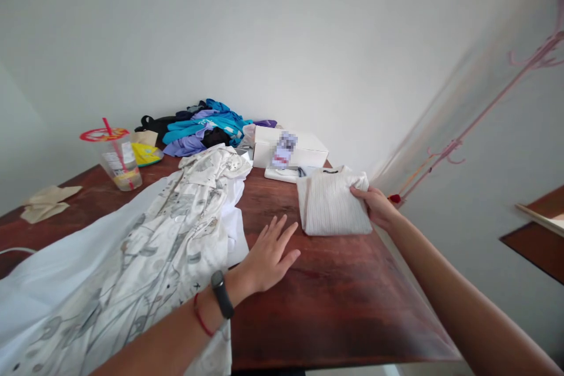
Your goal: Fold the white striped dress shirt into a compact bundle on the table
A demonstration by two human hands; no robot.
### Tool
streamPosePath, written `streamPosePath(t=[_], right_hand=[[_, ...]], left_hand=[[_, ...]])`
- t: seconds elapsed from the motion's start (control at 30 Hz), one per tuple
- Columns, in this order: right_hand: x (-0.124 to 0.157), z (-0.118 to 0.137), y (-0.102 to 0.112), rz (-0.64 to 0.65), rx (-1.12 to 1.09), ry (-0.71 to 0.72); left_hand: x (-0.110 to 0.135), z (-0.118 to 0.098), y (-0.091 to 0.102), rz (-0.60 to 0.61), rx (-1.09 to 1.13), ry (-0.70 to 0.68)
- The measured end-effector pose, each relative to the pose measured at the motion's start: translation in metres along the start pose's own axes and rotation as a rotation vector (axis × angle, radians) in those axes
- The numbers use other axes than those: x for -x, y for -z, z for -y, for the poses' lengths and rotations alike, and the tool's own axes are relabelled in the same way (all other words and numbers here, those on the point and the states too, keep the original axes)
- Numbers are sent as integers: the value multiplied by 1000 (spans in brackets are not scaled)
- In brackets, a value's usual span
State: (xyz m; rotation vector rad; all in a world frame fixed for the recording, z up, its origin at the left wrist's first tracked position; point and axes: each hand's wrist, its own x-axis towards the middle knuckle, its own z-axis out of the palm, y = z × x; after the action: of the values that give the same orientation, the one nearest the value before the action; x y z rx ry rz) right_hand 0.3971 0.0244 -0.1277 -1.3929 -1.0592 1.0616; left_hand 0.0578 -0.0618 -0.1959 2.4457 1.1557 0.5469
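Observation:
My left hand [269,254] lies flat and open on the dark wooden table [335,299], fingers stretched toward a folded white ribbed garment [330,202]. My right hand [376,207] grips the right edge of that folded garment near the table's right side. A white patterned garment [176,235] is spread out over a pale sheet to the left of my left hand, touching my wrist.
A pile of blue, purple and black clothes [202,126] lies at the back. A white box [286,148] stands behind the folded garment. A plastic cup with a red straw [117,158] and a beige cloth [46,201] sit at the left. A pink coat rack [497,100] leans at the right.

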Motion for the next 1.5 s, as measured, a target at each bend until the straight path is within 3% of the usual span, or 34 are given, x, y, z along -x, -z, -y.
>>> streamPosePath(t=[0.2,0.33,0.47,0.6,0.7,0.83,1.03,1.2,1.3,1.4,1.5], right_hand=[[-97,30,23,-76,54,111],[-142,15,11,-130,452,6],[-156,-11,-11,-300,626,11],[-148,-27,-29,-410,885,315],[-138,-36,-43,-261,1095,491],[-130,-46,-64,-111,1213,297],[-122,-48,-89,-216,1166,142],[-115,-35,-92,-179,1149,79],[-98,-21,-95,-230,1095,126],[-58,-19,-109,-242,992,271],[-4,-31,-136,12,852,385]], left_hand=[[1,-3,4,72,18,-10],[1,-1,6,74,26,-28],[2,0,9,107,39,-40],[2,1,9,115,53,-36],[3,3,7,106,48,-51],[3,5,5,99,36,-66],[1,4,12,131,28,-63],[2,7,13,122,46,-78],[2,11,16,80,60,-99],[0,12,24,0,116,-129],[-3,11,32,-78,193,-160]])
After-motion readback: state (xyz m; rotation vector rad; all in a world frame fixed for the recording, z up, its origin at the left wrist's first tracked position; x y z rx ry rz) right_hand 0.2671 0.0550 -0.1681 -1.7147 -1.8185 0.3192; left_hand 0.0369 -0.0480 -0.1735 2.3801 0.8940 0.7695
